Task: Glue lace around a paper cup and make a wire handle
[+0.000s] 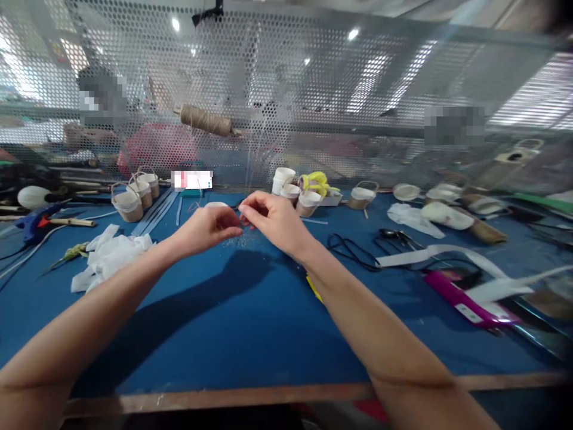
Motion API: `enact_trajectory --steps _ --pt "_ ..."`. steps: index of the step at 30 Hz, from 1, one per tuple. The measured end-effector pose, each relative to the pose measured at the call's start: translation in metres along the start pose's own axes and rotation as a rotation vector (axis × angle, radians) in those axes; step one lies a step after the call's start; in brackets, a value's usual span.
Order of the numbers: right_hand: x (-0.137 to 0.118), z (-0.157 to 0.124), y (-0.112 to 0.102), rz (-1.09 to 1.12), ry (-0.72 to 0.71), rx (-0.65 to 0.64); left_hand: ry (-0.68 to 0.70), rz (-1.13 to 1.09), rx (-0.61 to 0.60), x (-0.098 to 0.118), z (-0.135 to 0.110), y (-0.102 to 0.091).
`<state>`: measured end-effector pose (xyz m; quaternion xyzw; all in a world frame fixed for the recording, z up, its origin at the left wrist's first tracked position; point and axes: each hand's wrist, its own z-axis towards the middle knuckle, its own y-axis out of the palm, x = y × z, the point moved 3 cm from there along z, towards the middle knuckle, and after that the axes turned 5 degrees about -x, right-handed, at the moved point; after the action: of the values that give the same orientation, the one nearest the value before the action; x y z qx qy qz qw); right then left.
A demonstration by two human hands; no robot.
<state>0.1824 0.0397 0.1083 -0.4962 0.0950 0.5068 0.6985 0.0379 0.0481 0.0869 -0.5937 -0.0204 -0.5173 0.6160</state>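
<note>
Both my hands meet above the middle of the blue table point(215, 322). My left hand point(208, 228) is closed in a pinch, fingertips pointing right. My right hand point(273, 220) is closed too, fingers curled toward the left hand. Between the fingertips sits something small and reddish that I cannot make out. A thin thread runs up from the hands toward a spool of brown twine point(206, 120) hung on the mesh screen. A small white ring-shaped piece point(215, 205) lies just behind my left hand.
Small round baskets point(134, 194) stand at the back left, white cups point(290, 191) and a yellow item point(316, 181) behind the hands. White cloth scraps point(107, 254) lie left, a blue glue gun point(33, 222) far left. Black scissors point(396, 237), white ribbon point(441, 254) and a magenta tool point(465, 295) lie right. People sit behind the mesh.
</note>
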Motion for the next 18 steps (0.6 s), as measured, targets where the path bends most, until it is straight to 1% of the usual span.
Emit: enact_trajectory --steps 3,6,10,14,18 --pt "0.003 -0.001 0.002 -0.010 0.032 -0.023 0.019 -0.142 -0.081 -0.015 0.004 0.014" --pt "-0.001 -0.004 0.001 0.012 0.034 -0.025 0.051 -0.248 -0.098 -0.019 0.003 0.020" --pt "-0.005 -0.006 0.000 0.040 0.051 -0.015 0.070 -0.293 -0.101 -0.018 0.000 0.023" --pt "-0.003 -0.007 0.001 0.129 0.065 -0.047 0.073 -0.315 -0.098 -0.016 -0.001 0.022" --pt "-0.001 -0.006 -0.001 0.135 0.060 -0.059 0.067 -0.347 -0.107 -0.016 -0.001 0.022"
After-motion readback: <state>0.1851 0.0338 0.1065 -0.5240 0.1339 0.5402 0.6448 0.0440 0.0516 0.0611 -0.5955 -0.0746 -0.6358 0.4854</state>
